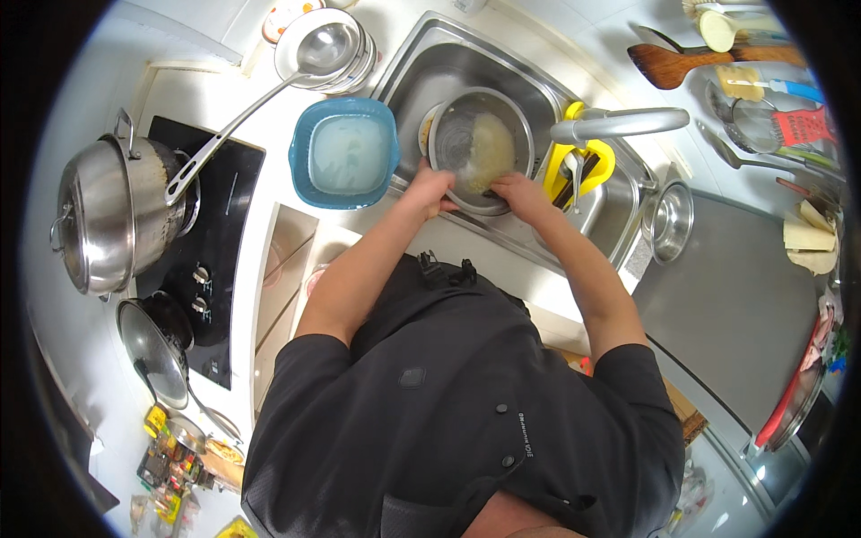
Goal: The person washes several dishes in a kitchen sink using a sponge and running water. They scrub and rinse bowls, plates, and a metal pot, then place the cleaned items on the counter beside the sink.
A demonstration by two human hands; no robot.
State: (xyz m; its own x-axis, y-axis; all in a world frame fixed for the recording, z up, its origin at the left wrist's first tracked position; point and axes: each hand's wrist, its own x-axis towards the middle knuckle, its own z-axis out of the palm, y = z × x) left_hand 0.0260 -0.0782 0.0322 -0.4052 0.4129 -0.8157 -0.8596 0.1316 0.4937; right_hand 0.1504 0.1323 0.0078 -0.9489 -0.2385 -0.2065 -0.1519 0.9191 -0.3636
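Note:
A round stainless steel bowl is tilted in the left basin of the metal sink. Cloudy water and a pale yellowish heap of what look like fine grains lie inside it. My left hand grips the near left rim of the bowl. At the near right side, my right hand reaches over the rim, its fingertips at the edge of the heap and partly hidden. Part of a plate or dish shows beneath the bowl's left side.
The faucet arches right of the bowl, above a yellow holder with utensils. Left of the sink stands a blue basin of cloudy water. A ladle rests across stacked bowls. A lidded steel pot is on the cooktop.

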